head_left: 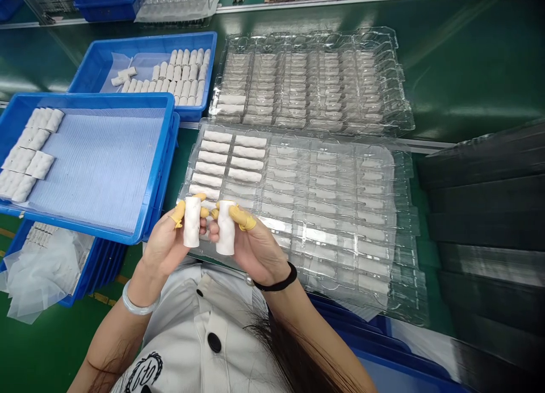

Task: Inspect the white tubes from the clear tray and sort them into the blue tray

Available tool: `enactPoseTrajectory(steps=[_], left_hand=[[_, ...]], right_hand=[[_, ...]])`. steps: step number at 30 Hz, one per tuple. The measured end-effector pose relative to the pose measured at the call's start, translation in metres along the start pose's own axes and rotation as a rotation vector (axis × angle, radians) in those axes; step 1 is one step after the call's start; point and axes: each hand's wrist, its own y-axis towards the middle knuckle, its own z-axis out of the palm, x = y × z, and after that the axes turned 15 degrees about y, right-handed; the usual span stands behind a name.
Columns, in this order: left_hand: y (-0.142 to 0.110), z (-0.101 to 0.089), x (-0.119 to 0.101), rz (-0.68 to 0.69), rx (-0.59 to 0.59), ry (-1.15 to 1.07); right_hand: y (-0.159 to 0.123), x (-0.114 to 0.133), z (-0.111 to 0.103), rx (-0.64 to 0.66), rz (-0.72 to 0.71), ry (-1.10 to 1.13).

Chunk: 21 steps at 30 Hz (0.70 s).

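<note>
My left hand (168, 248) pinches a white rough-surfaced cylinder (192, 222) upright between yellow finger cots. My right hand (251, 248) holds a second white cylinder (225, 228) the same way, close beside the first, and the two cylinders stand apart by a narrow gap. Both hands hover over the near end of a clear plastic blister tray (332, 256). Rows of similar white cylinders (217, 157) lie in its left-hand cells, and my fingers hide its nearest cells. Behind it lies a second clear blister tray (310, 78).
A blue tray (97, 100) at left holds a blue mat and white pieces. Another blue tray (140, 44) behind it holds rows of white cylinders. Stacked blue trays and loose plastic bags (42, 274) sit lower left. Dark stacked trays (481, 222) fill the right side of the green bench.
</note>
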Motion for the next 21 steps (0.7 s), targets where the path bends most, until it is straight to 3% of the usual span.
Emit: enactPoseTrajectory(steps=[8,15,21], left_hand=[[0.003,-0.001,0.003,0.021,0.153,-0.02],[0.003,0.0,-0.002,-0.015,0.024,-0.025],[0.002,0.005,-0.004,-0.054,0.009,-0.063]], right_hand=[[-0.001,0.0,0.001,0.006,0.024,-0.007],[-0.002,0.005,0.01,0.009,0.066,0.15],[-0.003,0.005,0.011,-0.005,0.059,0.149]])
